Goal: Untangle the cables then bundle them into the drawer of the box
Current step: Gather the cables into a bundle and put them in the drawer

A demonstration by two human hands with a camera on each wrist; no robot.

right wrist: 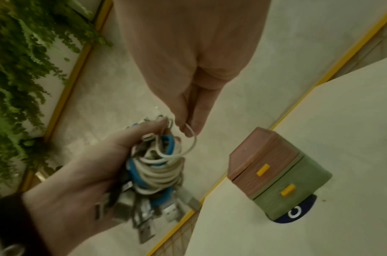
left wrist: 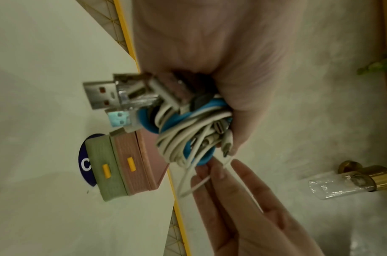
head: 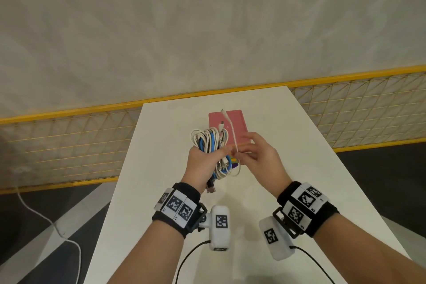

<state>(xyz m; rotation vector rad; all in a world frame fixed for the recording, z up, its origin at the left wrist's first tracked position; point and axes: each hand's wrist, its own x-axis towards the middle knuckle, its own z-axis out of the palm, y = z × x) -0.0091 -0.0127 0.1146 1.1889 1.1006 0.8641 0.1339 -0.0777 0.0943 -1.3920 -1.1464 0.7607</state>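
My left hand (head: 202, 163) grips a folded bundle of white, blue and black cables (head: 211, 143) above the white table; its USB plugs (left wrist: 113, 95) stick out below the fist. My right hand (head: 258, 157) pinches a loose white cable strand (head: 232, 136) that rises from the bundle, thumb and forefinger closed on it (right wrist: 189, 128). Behind the hands stands the small box (head: 232, 124), pink on top and green below. Both its drawers, the pink (right wrist: 265, 166) and the green (right wrist: 284, 194), look closed, each with a yellow handle.
The box sits on a dark blue round sticker (left wrist: 84, 162) on the table (head: 288, 168). A yellow-framed wire fence (head: 69, 140) runs behind the table. A white cord (head: 46, 217) lies on the floor at left. Green plants (right wrist: 17, 69) hang at the wall.
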